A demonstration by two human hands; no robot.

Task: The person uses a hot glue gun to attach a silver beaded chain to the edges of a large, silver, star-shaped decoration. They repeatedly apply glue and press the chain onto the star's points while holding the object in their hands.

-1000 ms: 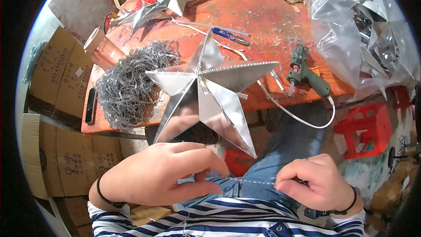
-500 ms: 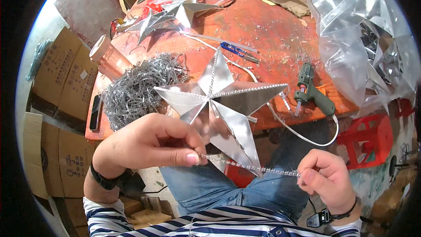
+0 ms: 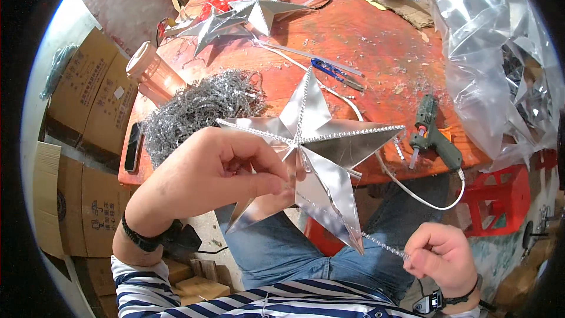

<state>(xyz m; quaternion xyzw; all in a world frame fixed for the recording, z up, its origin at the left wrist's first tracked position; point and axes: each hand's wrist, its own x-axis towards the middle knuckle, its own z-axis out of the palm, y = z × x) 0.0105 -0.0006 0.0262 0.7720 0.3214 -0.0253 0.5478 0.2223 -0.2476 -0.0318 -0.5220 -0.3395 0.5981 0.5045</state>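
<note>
A silver mirror-faced five-pointed star sticks out past the table's near edge, above my lap. Rows of silver beaded trim line the ridges of its upper, left and right points. My left hand is closed in a pinch in front of the star's lower-left part, at one end of a silver bead strand. The strand slants down past the lower point to my right hand, whose thumb and fingers are closed on its other end. What the left fingertips grip is partly hidden.
On the orange table lie a heap of silver bead trim, a green glue gun with a white cord, blue-handled pliers, a pink cup, a phone and more stars. A plastic bag stands right.
My left hand has moved up and right toward the star's middle, and the right hand slightly lower. The strand now slopes more steeply across the lower point. The whole view has shifted a little.
</note>
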